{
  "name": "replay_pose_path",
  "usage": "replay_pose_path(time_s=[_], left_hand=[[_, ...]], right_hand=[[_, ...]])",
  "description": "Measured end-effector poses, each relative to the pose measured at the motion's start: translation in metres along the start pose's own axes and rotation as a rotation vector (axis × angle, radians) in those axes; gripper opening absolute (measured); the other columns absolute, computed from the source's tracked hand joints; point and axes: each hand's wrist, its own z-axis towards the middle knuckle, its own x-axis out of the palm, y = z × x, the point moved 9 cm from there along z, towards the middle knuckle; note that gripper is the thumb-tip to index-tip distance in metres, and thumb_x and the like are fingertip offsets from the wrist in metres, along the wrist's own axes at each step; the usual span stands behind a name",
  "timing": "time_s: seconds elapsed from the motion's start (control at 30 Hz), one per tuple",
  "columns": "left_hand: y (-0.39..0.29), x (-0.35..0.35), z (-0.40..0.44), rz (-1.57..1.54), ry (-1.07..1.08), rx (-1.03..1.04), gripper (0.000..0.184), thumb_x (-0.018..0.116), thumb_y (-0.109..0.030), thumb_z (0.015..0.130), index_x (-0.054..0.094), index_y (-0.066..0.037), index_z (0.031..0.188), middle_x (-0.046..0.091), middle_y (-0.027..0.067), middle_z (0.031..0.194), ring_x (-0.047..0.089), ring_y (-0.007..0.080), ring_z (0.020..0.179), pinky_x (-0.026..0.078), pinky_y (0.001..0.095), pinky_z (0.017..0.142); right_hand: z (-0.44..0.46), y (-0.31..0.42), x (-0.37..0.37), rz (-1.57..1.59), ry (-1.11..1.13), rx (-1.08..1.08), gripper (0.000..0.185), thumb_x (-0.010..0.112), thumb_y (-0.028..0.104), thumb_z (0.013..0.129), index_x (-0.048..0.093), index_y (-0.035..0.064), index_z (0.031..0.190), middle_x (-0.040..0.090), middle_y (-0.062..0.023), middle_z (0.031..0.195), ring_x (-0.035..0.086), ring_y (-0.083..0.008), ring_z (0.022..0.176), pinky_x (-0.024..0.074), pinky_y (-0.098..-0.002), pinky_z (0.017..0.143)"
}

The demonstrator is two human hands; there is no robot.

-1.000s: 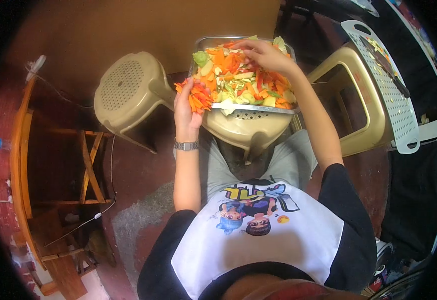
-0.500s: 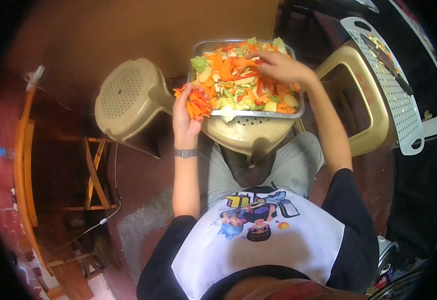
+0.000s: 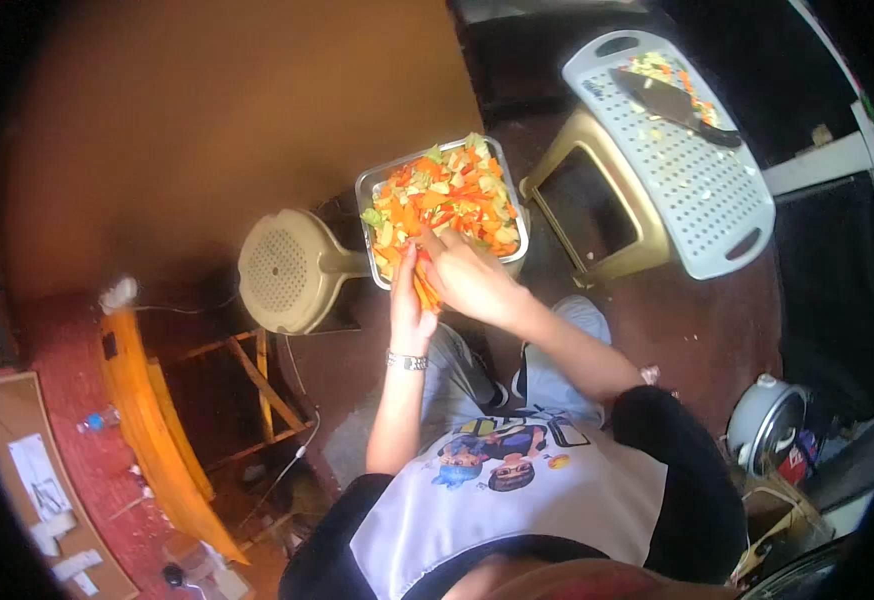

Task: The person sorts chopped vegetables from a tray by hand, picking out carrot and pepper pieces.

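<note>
A metal tray [image 3: 523, 225] holds a heap of cut vegetables [image 3: 447, 195]: orange carrot strips, red strips, pale slices and green leafy pieces. At its near left corner my left hand [image 3: 412, 318], palm up with a watch at the wrist, is closed around a bundle of carrot strips [image 3: 425, 290]. My right hand [image 3: 472, 283] reaches across from the right, and its bent fingers meet the bundle just above the left palm. Orange-red pieces show at those fingertips, though the fingers partly hide them.
Left of the tray stands a beige plastic stool [image 3: 282, 270]. To the right, another beige stool [image 3: 647, 235] bears a perforated cutting board [image 3: 702, 210] with a knife [image 3: 672, 105] and vegetable scraps. A wooden frame [image 3: 157, 430] stands at left; a pot-like appliance [image 3: 767, 420] sits at right.
My right hand has left the vegetable heap and come down-left to the carrot strips in my left hand. The camera view has turned and shifted, so the tray looks smaller.
</note>
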Motion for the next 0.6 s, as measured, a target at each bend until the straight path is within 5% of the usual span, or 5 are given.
replay_pose_path(time_s=[0.2, 0.4, 0.6], left_hand=[[0.011, 0.111, -0.073, -0.094, -0.004, -0.223, 0.024, 0.055, -0.023, 0.088, 0.053, -0.008, 0.106, 0.059, 0.0045, 0.096, 0.058, 0.0136, 0.087, 0.050, 0.0271, 0.076], [0.006, 0.205, -0.139, -0.020, -0.124, -0.369, 0.018, 0.060, -0.027, 0.085, 0.055, -0.010, 0.090, 0.059, 0.0028, 0.081, 0.057, 0.0111, 0.072, 0.049, 0.0227, 0.064], [0.013, 0.246, -0.165, -0.089, 0.096, -0.447, 0.019, 0.059, -0.029, 0.086, 0.056, -0.011, 0.083, 0.058, 0.0003, 0.075, 0.054, 0.0089, 0.063, 0.047, 0.0227, 0.058]], right_hand=[[-0.062, 0.062, -0.104, -0.156, -0.115, 0.093, 0.035, 0.052, 0.006, 0.073, 0.050, -0.0168, 0.100, 0.052, -0.0265, 0.098, 0.051, -0.0357, 0.092, 0.0458, -0.0389, 0.078], [-0.111, 0.129, -0.202, -0.298, -0.150, 0.157, 0.046, 0.052, 0.012, 0.079, 0.042, -0.0164, 0.114, 0.046, -0.0221, 0.104, 0.045, -0.0320, 0.093, 0.0429, -0.0385, 0.080], [-0.139, 0.151, -0.231, -0.276, -0.089, 0.170, 0.048, 0.053, 0.013, 0.081, 0.041, -0.0128, 0.119, 0.044, -0.0196, 0.099, 0.045, -0.0313, 0.091, 0.0428, -0.0377, 0.078]])
